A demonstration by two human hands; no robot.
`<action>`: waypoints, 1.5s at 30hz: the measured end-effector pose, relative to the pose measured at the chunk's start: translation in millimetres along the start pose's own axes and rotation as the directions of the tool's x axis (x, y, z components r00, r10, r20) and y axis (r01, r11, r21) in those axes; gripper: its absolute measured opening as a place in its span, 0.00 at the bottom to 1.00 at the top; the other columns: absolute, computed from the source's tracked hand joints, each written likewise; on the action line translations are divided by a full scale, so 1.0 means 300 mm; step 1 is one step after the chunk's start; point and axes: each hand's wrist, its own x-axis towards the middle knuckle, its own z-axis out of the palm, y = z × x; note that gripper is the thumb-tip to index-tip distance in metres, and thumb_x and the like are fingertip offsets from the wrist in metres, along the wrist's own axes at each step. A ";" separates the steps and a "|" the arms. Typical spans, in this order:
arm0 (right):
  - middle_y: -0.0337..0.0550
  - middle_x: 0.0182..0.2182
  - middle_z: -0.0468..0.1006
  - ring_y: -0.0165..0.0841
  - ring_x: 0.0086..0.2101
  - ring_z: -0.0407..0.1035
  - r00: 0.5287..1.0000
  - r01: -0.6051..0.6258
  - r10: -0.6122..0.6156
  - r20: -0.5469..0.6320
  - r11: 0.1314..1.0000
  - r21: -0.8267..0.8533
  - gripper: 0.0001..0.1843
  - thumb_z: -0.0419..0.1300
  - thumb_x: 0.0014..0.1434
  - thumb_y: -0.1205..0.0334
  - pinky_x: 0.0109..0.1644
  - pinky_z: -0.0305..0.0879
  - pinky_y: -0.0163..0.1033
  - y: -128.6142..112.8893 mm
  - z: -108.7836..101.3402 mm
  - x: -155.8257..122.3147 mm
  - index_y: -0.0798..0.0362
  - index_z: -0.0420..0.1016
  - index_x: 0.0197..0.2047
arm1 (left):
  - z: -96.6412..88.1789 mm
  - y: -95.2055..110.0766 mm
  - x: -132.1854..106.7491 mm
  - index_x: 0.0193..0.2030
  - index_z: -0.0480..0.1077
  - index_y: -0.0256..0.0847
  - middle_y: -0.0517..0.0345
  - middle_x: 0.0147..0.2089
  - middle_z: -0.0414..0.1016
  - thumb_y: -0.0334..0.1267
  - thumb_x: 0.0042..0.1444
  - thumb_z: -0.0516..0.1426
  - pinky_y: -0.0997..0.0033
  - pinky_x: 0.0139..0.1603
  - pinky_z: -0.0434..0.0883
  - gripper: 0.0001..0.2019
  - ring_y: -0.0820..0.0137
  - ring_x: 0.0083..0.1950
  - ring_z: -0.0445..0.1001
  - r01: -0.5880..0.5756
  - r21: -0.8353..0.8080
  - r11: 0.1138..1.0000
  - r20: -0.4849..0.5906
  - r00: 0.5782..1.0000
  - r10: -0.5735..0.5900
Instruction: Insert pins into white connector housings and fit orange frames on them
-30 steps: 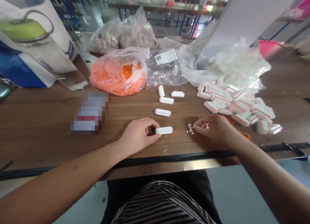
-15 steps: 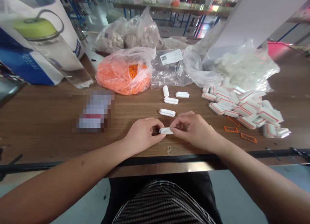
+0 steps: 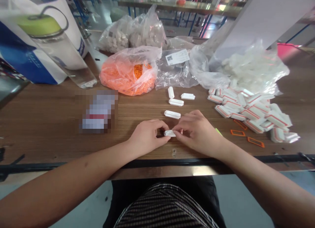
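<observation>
A white plastic connector housing (image 3: 169, 133) lies on the wooden table, pinched between my left hand (image 3: 147, 137) and my right hand (image 3: 199, 133). Fingers of both hands cover its ends. A thin yellow-green item (image 3: 219, 131) pokes out under my right hand, its full shape hidden. Several more white housings lie just beyond my hands, including one (image 3: 172, 114) closest to them and another (image 3: 176, 102) behind it. To the right, a heap of white housings with orange edging (image 3: 253, 114) sits near several loose orange frames (image 3: 238, 132).
A clear bag of orange parts (image 3: 129, 78), a labelled clear bag (image 3: 175, 70) and a bag of white parts (image 3: 256, 70) line the table's back. A water bottle (image 3: 62, 54) and a pixelated item (image 3: 98, 111) stand left. The near table edge (image 3: 172, 164) runs below my hands.
My right hand has moved left from the tiny white pieces onto the housing, which both hands now pinch. Those pieces are out of sight, and the view has shifted slightly.
</observation>
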 end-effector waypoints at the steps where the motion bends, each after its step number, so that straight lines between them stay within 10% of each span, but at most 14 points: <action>1: 0.39 0.24 0.77 0.32 0.30 0.69 1.000 0.019 -0.020 -0.011 0.999 -0.037 0.11 0.56 0.60 0.66 0.43 0.55 0.44 -0.004 -0.003 -0.004 0.50 0.79 0.29 | 0.001 -0.001 0.000 0.35 0.76 0.43 0.66 0.24 0.67 0.38 0.50 0.63 0.73 0.31 0.62 0.05 0.76 0.25 0.62 0.005 -0.004 1.000 0.000 1.000 -0.005; 11: 0.42 0.26 0.77 0.34 0.31 0.68 0.993 0.043 -0.059 -0.098 0.986 -0.163 0.14 0.55 0.62 0.64 0.44 0.57 0.45 -0.014 -0.003 -0.036 0.51 0.78 0.27 | -0.003 -0.005 -0.002 0.35 0.76 0.43 0.66 0.25 0.68 0.38 0.50 0.63 0.73 0.29 0.61 0.05 0.76 0.24 0.61 0.019 -0.008 1.000 0.008 1.000 -0.019; 15: 0.41 0.29 0.80 0.35 0.32 0.72 0.953 -0.202 0.195 -0.233 0.979 -0.008 0.10 0.57 0.60 0.61 0.40 0.62 0.42 0.098 -0.063 -0.079 0.49 0.80 0.32 | -0.006 -0.004 -0.002 0.35 0.76 0.43 0.67 0.25 0.68 0.37 0.49 0.63 0.74 0.29 0.60 0.05 0.77 0.23 0.60 0.000 0.016 1.000 0.009 1.000 0.000; 21: 0.39 0.25 0.81 0.33 0.27 0.73 0.832 -0.552 0.552 0.052 0.834 -0.031 0.10 0.60 0.53 0.57 0.31 0.64 0.38 0.206 -0.113 -0.143 0.48 0.81 0.26 | -0.009 -0.007 0.002 0.35 0.76 0.42 0.66 0.25 0.69 0.38 0.50 0.63 0.74 0.29 0.60 0.05 0.77 0.23 0.61 -0.027 0.044 0.999 0.013 1.000 0.026; 45: 0.41 0.27 0.82 0.34 0.29 0.74 0.840 -0.543 0.539 0.063 0.835 0.095 0.09 0.61 0.51 0.57 0.33 0.67 0.38 0.209 -0.094 -0.172 0.49 0.82 0.28 | -0.009 -0.015 0.005 0.35 0.76 0.42 0.67 0.24 0.67 0.37 0.51 0.63 0.74 0.28 0.60 0.05 0.77 0.22 0.61 -0.077 0.062 0.995 0.005 0.997 0.076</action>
